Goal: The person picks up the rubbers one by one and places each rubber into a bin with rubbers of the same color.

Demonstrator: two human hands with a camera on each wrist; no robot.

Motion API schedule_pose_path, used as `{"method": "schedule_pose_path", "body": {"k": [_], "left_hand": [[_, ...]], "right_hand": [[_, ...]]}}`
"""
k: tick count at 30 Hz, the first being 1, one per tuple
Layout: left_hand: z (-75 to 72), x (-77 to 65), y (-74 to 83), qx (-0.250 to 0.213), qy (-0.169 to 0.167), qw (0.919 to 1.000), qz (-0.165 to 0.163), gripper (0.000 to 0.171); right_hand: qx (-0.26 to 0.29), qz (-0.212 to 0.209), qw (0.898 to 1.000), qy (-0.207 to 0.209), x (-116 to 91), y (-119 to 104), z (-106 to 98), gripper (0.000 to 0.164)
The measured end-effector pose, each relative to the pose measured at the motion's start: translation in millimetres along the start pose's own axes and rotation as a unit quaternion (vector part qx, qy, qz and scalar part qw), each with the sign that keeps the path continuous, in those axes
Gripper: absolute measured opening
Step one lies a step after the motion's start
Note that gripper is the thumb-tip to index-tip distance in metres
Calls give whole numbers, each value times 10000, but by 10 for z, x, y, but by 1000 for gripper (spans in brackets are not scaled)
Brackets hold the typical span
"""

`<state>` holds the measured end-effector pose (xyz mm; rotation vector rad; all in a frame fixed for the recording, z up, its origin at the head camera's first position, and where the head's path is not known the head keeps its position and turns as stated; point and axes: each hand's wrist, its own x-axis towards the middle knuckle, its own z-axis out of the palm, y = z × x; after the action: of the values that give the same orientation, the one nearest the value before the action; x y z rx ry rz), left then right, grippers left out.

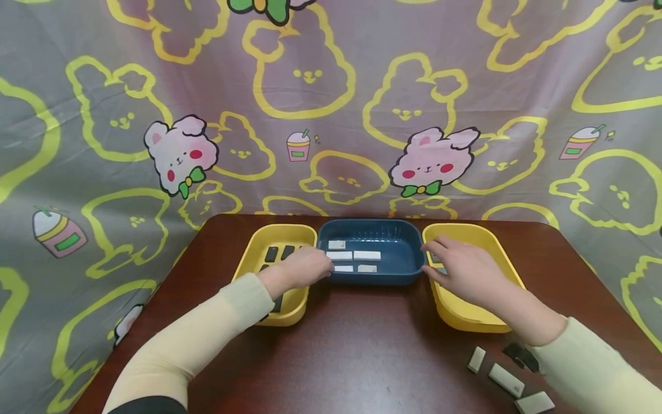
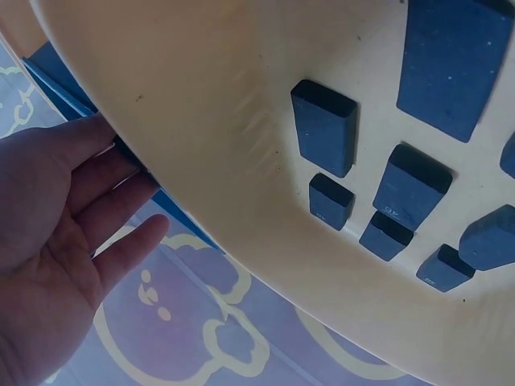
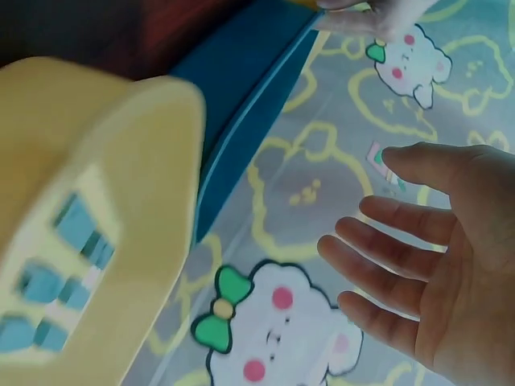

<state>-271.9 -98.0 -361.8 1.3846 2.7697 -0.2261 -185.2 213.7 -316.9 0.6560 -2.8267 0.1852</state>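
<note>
A blue tray [image 1: 372, 278] stands at the back middle of the table, with several white blocks [image 1: 367, 255] lying in it. My left hand [image 1: 305, 267] is at the tray's left end, over the edge of the left yellow tray [image 1: 292, 317]. In the left wrist view its fingers [image 2: 121, 197] reach out fairly straight, some tips hidden behind the yellow rim. Several dark blocks [image 2: 326, 129] lie in that yellow tray. My right hand [image 1: 468, 270] hovers above the right yellow tray [image 1: 473, 323], fingertips near the blue tray's right end. In the right wrist view its fingers are spread and relaxed, holding nothing.
Pale blocks [image 1: 507, 379] and a small black object [image 1: 521, 356] lie on the table at the front right, beside the right forearm. Bluish blocks [image 3: 40, 281] sit in the right yellow tray. A patterned curtain [image 1: 341, 115] hangs behind the table.
</note>
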Motion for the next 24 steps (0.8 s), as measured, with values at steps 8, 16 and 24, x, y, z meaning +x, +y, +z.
{"method": "schedule_pose_path", "body": {"k": [8,16,24], "left_hand": [[10,-19,-7,103,78,9998,120,12],[-2,-28,9,281,156,9993,171,11],[-13,-27,12,178,85,9998,42,11]], "right_hand": [[89,274,9995,-104,-599,88,13,41],[167,593,9968,-513,-1119,90,206,36],[573,-195,9921,-1099,-1392,177,445,26]]}}
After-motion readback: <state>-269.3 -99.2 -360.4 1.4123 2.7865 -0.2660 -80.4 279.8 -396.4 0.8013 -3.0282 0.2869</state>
